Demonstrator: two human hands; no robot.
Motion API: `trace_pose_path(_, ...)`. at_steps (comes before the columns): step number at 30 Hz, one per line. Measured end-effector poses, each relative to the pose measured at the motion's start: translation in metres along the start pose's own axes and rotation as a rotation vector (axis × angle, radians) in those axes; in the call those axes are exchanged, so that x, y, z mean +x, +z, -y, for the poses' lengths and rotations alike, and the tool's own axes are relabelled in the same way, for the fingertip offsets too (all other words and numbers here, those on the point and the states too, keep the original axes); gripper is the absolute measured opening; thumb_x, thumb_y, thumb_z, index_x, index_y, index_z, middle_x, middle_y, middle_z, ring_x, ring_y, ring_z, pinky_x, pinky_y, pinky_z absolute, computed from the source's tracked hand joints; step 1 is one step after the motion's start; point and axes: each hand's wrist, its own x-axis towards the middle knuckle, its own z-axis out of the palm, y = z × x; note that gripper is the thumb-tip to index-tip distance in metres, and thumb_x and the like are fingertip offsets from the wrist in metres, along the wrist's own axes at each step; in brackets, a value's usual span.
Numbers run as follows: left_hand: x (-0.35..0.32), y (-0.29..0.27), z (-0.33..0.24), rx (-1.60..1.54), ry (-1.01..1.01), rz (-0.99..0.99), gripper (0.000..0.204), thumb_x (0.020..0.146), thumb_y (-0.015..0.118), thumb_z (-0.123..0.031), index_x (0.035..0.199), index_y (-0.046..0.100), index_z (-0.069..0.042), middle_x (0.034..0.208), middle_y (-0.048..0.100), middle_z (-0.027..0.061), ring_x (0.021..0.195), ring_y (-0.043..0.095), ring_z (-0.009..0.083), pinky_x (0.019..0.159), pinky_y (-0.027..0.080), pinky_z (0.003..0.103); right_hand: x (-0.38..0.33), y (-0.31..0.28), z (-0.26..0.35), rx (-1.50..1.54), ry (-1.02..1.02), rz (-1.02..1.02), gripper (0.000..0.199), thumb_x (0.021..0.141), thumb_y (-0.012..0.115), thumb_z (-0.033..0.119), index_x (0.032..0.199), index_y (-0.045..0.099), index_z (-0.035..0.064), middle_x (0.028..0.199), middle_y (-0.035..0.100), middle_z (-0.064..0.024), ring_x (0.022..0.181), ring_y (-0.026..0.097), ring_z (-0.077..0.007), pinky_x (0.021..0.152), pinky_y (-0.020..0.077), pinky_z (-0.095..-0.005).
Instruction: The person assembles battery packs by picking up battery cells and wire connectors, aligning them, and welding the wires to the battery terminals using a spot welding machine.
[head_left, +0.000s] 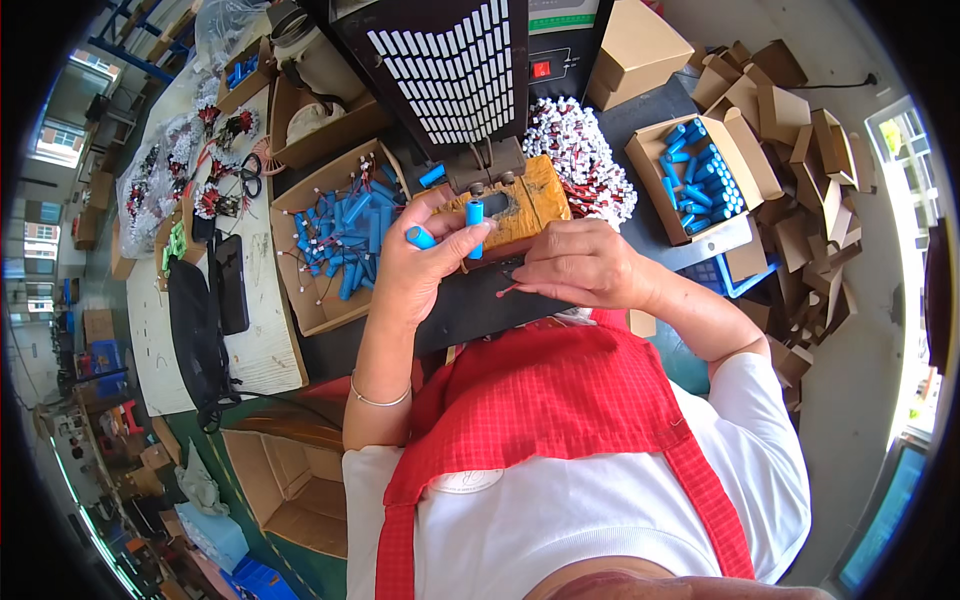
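Though slim, bright-blue cylinder [475,232].

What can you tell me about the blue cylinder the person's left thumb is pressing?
The blue cylinder is slim, with a smooth, slightly shiny wrap and a pale, metallic-looking end. It points up and down the picture, held in the left hand, whose thumb crosses it. It sits before the yellowish-brown block; whether they touch, I can't tell.

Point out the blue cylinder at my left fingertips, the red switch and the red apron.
Blue cylinder [475,214]: head view, its upper side.
Red switch [542,69]: head view, its front.
Red apron [550,400]: head view, mid-cloth.
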Motion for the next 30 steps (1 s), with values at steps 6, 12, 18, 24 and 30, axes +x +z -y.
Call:
trace_pose_path(6,0.018,-0.004,0.037,0.452,0.321,-0.157,0.025,0.076,0.070,-0.006,0.097,0.063,0.005,0.075,0.066,0.0069,0.067,0.059,0.0061,0.059,0.047,0.021,-0.001,0.021,-0.014,-0.314,0.204,-0.292,0.016,0.075,0.066,0.003,0.090,0.060,0.0016,0.074,0.060,-0.0095,0.064,0.060,-0.0235,0.054,0.0476,-0.0302)
trace_pose_path(12,0.023,0.000,0.040,0.648,0.515,-0.231,0.020,0.074,0.071,-0.005,0.090,0.064,0.004,0.075,0.066,0.0125,0.064,0.062,0.0143,0.059,0.048,0.025,0.002,0.027,-0.018,-0.115,0.487,-0.388,0.009,0.082,0.063,0.007,0.087,0.062,-0.0007,0.068,0.060,-0.0056,0.059,0.058,-0.0116,0.053,0.0456,-0.0241)
trace_pose_path(18,0.025,0.006,0.034,0.657,0.555,-0.216,0.017,0.074,0.070,-0.005,0.087,0.064,0.005,0.076,0.065,0.0139,0.064,0.063,0.0186,0.058,0.047,0.027,0.005,0.026,-0.020,-0.048,0.567,-0.390,0.012,0.084,0.061,0.009,0.089,0.062,-0.0019,0.067,0.060,-0.0039,0.060,0.055,-0.0061,0.053,0.0455,-0.0211)
trace_pose_path(24,0.022,0.009,0.027,0.771,0.486,-0.237,0.019,0.073,0.071,-0.006,0.086,0.064,0.006,0.073,0.064,0.0148,0.061,0.061,0.0161,0.057,0.046,0.026,0.006,0.025,-0.018,-0.082,0.520,-0.397,0.013,0.083,0.062,0.010,0.089,0.063,-0.0014,0.070,0.062,-0.0072,0.062,0.059,-0.0134,0.056,0.0474,-0.0246)
trace_pose_path(30,0.003,-0.027,0.005,0.670,0.256,-0.383,0.029,0.076,0.070,-0.009,0.103,0.064,-0.001,0.068,0.055,-0.0028,0.058,0.043,0.0036,0.053,0.038,0.018,-0.008,-0.020,-0.033,-0.265,0.461,-0.394,0.013,0.082,0.060,0.003,0.094,0.062,-0.0014,0.085,0.062,-0.0121,0.076,0.062,-0.0208,0.067,0.0490,-0.0298)
